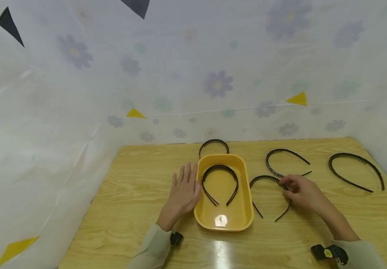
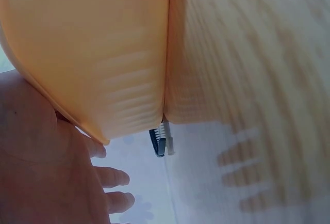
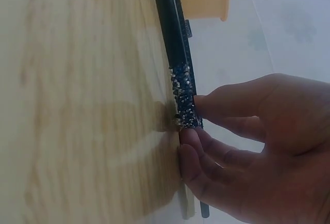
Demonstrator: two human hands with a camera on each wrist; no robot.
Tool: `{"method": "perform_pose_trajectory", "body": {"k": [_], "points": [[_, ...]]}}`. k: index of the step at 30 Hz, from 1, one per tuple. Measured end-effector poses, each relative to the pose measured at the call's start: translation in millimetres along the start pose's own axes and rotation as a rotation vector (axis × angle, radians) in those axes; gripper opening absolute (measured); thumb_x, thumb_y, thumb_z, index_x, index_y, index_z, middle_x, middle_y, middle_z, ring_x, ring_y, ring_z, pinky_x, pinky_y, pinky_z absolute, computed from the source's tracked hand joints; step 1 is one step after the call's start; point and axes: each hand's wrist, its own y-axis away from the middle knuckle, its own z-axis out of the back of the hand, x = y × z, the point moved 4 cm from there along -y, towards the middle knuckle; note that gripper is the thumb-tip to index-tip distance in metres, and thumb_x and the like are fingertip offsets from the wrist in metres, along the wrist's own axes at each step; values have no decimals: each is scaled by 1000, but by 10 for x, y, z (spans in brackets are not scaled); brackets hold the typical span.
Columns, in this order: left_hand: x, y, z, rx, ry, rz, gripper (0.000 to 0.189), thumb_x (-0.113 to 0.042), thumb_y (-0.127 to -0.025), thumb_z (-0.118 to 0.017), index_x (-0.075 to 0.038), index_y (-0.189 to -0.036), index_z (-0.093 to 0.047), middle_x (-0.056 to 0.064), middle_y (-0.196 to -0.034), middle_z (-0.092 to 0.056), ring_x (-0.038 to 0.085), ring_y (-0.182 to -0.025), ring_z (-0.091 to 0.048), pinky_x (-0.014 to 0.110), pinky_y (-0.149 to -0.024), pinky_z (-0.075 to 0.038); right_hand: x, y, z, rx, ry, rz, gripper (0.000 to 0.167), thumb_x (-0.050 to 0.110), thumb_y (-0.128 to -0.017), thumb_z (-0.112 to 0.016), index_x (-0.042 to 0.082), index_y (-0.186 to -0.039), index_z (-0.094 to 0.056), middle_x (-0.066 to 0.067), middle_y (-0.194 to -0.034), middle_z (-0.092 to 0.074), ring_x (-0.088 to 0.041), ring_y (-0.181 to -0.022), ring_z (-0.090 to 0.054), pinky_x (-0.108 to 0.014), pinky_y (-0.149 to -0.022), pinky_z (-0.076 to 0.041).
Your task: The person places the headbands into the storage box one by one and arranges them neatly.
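Observation:
My left hand [image 1: 181, 194] lies along the left side of a yellow plastic tray [image 1: 248, 190], fingers straight and the thumb side touching the rim. The left wrist view shows that hand [image 2: 51, 157] against the tray's outer wall [image 2: 77, 53]. Inside the tray are black toothed headbands [image 1: 220, 167], nested together. Just right of the tray, my right hand [image 1: 302, 192] pinches the right side of another black headband [image 1: 264, 177]. In the right wrist view, the thumb and fingers are at a glittery section of the headband [image 3: 183, 90], close over the wood.
Behind the tray lies one headband [image 1: 215, 141]. Another headband [image 1: 268, 158] is just beyond my right hand, and a further headband [image 1: 348, 155] lies at the far right. A flower-printed sheet [image 1: 186, 89] encloses the wooden table [image 1: 139, 175] at the back and sides.

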Motion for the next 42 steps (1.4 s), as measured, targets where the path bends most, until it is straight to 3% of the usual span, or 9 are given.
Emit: {"method": "perform_pose_trajectory", "body": {"k": [4,16,20,30,35,40,42], "points": [[29,4,-22,-4,-1,5,60,-30,-111,-23,-10,-166,-10,15,-171,-3,38,-157,-3,62,-122,-3,14,-5,-21,-3,-1,-1,24,-1,-89,-71,3,-113,-72,-18,-109,-69,-30,-90,-68,-39,-66,-52],[14,-5,-20,-2,-4,1,60,-31,-111,-22,-11,-167,-9,14,-171,-4,35,-157,0,62,-122,-2,50,23,49,-13,-23,-30,27,7,-93,-73,3,-120,-71,-18,-110,-71,-37,-96,-69,-52,-78,-57],[4,-9,-19,0,-4,1,60,-32,-111,-22,-12,-167,-8,15,-171,-4,34,-157,0,62,-122,-2,32,24,84,-15,-38,-24,28,9,-95,-73,3,-122,-72,-20,-113,-71,-38,-97,-69,-53,-76,-57],[11,-5,-20,1,-2,3,60,-32,-111,-22,-14,-167,-6,12,-171,-2,33,-157,0,61,-122,-2,48,45,166,-100,-9,47,27,6,-95,-72,6,-122,-75,-13,-109,-73,-24,-91,-70,-29,-63,-52],[12,-5,-14,-5,0,2,60,-31,-111,-23,-12,-167,-9,12,-171,-3,34,-157,-1,61,-122,-3,54,58,209,-150,-15,75,27,2,-94,-71,4,-121,-76,-18,-117,-71,-17,-90,-70,-26,-61,-52],[12,-5,-10,1,-3,5,60,-31,-112,-23,-12,-167,-9,12,-171,-3,34,-157,-1,61,-122,-3,44,50,216,-183,-14,79,28,0,-94,-71,3,-121,-76,-20,-119,-70,-25,-93,-70,-25,-59,-52],[11,-5,-7,2,-2,5,60,-30,-111,-23,-11,-167,-9,13,-171,-3,36,-157,-3,62,-122,-4,46,48,226,-207,-19,86,28,0,-93,-72,2,-120,-76,-20,-119,-70,-20,-92,-70,-25,-59,-53]]}}
